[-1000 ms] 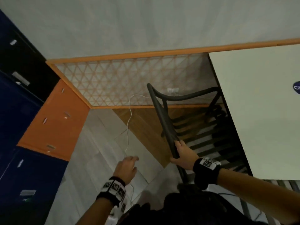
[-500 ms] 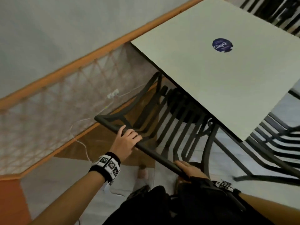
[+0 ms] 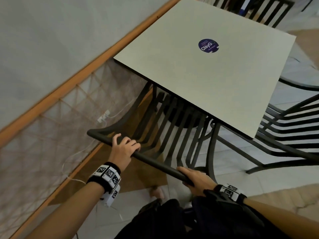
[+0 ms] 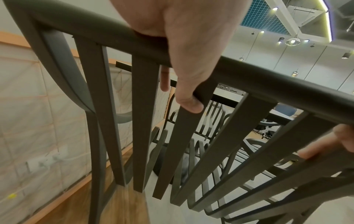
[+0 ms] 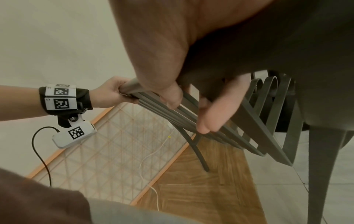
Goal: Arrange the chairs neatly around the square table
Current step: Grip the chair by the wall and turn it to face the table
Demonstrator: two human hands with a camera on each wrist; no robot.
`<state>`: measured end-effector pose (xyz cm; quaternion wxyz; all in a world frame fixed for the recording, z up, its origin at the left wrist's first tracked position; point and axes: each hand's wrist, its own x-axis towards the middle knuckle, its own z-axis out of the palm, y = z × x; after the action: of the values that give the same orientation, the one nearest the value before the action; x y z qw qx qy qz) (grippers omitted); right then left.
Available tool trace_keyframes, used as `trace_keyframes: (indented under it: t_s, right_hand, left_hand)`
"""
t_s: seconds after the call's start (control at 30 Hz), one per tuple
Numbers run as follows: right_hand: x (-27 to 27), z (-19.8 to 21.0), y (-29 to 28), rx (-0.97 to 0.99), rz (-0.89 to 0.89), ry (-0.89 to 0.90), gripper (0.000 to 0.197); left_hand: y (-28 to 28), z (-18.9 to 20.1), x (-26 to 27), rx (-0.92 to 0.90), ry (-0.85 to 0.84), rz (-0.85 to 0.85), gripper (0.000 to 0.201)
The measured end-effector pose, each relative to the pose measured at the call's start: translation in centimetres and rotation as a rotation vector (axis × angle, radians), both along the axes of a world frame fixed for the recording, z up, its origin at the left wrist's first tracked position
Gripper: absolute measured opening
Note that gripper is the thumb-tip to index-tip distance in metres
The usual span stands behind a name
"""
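We'd added left hand [image 3: 123, 147] to chair [image 3: 156, 160] top rail a second back; right hand [image 3: 194, 177] kept its wrap. Seat sat partly under square table [image 3: 203, 80]; both-handed push made squaring easier.

A round dark-blue sticker [image 3: 208, 45] on the square table [image 3: 181, 69] reads "ClayG"; its smaller print is illegible.

Both forearms are bare. The left wrist [image 3: 107, 176] wears a black band with white square-coded tags, a small white tagged camera pod [image 5: 74, 134] screwed beneath it, trailing a black cable [image 5: 41, 151]. The right wrist [image 3: 227, 192] wears a matching band. Dark clothing [image 3: 181, 219] shows below.
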<state>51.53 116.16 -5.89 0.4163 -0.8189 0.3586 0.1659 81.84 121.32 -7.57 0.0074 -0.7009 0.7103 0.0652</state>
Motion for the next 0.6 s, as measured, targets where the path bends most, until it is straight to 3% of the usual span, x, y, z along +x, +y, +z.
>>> trace_keyframes:
  t_s: [0.3,0.6]
  right_hand:
    - [2.6,-0.1,-2.3,-0.036,-0.090,-0.100,0.042]
    - [3.3,-0.3,-5.9,-0.038,-0.114,-0.130,0.040]
  left_hand:
    - [-4.9,1.4,2.4,0.089,0.047,0.003,0.029]
    - [-9.7,1.7,2.8,0.091,0.022,0.022,0.035]
